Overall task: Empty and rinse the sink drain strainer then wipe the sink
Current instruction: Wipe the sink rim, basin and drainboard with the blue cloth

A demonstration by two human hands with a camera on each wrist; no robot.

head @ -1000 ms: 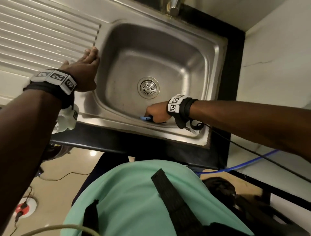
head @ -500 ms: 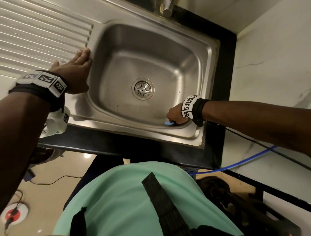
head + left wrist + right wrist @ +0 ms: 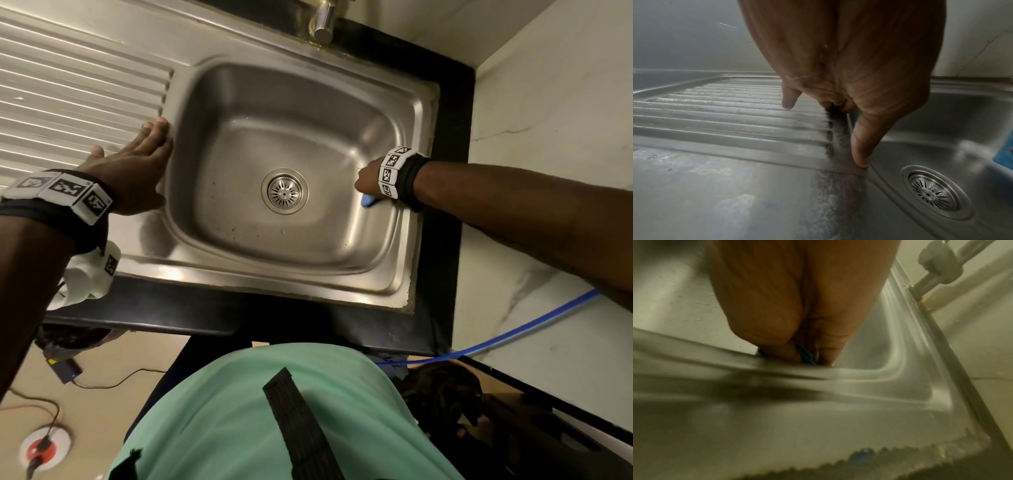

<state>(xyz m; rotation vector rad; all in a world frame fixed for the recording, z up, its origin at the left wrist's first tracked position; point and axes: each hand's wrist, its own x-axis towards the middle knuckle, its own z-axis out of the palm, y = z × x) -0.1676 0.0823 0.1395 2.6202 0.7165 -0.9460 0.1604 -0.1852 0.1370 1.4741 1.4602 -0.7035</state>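
Note:
The steel sink (image 3: 239, 144) has its round drain strainer (image 3: 284, 191) seated in the middle of the basin floor; the strainer (image 3: 933, 194) also shows in the left wrist view. My right hand (image 3: 368, 183) grips a blue cloth (image 3: 368, 201) and presses it against the basin's right inner wall. In the right wrist view the blue cloth (image 3: 804, 356) peeks out between the curled fingers of that hand (image 3: 797, 337). My left hand (image 3: 137, 168) lies flat with straight fingers on the sink's left rim beside the ribbed drainboard (image 3: 75, 92), holding nothing.
A tap (image 3: 323, 20) stands behind the basin. A black counter edge (image 3: 452, 192) borders the sink on the right, with a marble wall (image 3: 548, 120) beyond. A blue hose (image 3: 513, 329) runs low at the right. Cables (image 3: 51, 411) lie on the floor.
My right hand has carried the blue cloth from the basin's near wall round the near right corner and up the right wall. The left hand stays on the rim.

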